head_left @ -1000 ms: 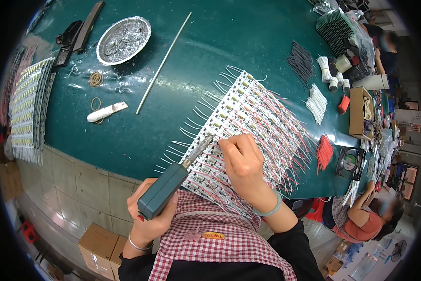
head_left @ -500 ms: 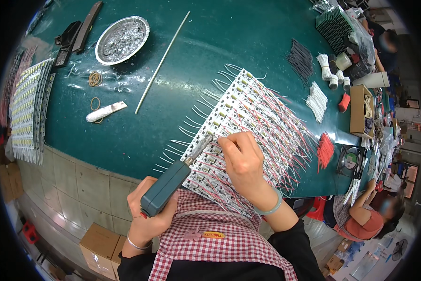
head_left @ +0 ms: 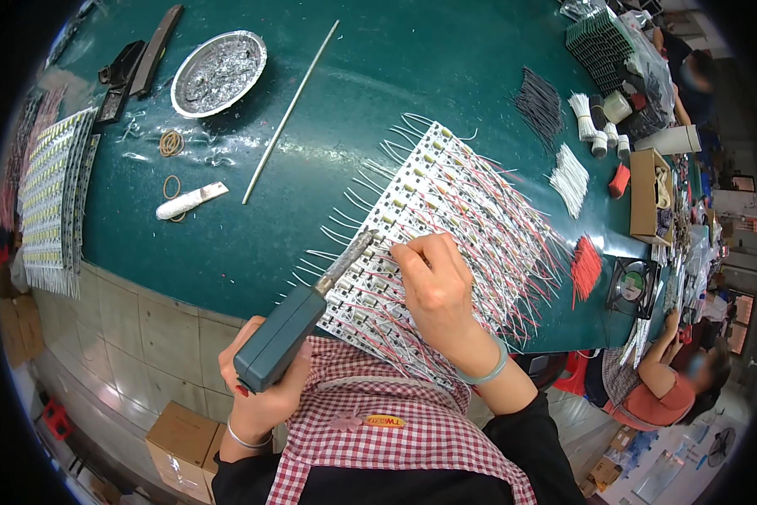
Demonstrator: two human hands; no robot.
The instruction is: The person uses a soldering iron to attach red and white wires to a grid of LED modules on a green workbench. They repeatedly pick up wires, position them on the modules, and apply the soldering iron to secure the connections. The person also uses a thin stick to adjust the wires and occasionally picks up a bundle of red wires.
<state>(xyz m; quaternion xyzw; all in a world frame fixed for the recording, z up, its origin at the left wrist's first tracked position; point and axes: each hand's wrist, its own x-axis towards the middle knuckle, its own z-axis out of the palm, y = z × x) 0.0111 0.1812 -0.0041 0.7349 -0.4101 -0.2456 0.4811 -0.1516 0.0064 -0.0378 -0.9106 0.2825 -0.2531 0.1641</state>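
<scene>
My left hand [head_left: 269, 379] grips a dark green soldering gun [head_left: 279, 338] by its body. Its metal tip points up and right, over a sheet of small white circuit boards [head_left: 408, 187]. Thin white wires [head_left: 338, 220] stick out along the sheet's left edge, and red and white wires [head_left: 513, 252] fan across its right side. Close to the tip, my right hand [head_left: 437, 282] is closed in a pinch over the boards. What its fingertips hold is too small to make out; several wires lie around them.
On the green table [head_left: 185, 269] are a metal bowl [head_left: 179, 105] of silvery scraps, a thin rod [head_left: 290, 112], rubber bands [head_left: 170, 143] and a white-wrapped stick [head_left: 191, 201]. Black wires [head_left: 538, 108], red wires [head_left: 586, 268] and a small fan [head_left: 634, 286] lie right. A co-worker [head_left: 661, 383] sits at right.
The soldering gun has shifted slightly down and left with my left hand, its tip drawing a little away from my right fingertips. My right hand stays nearly in place.
</scene>
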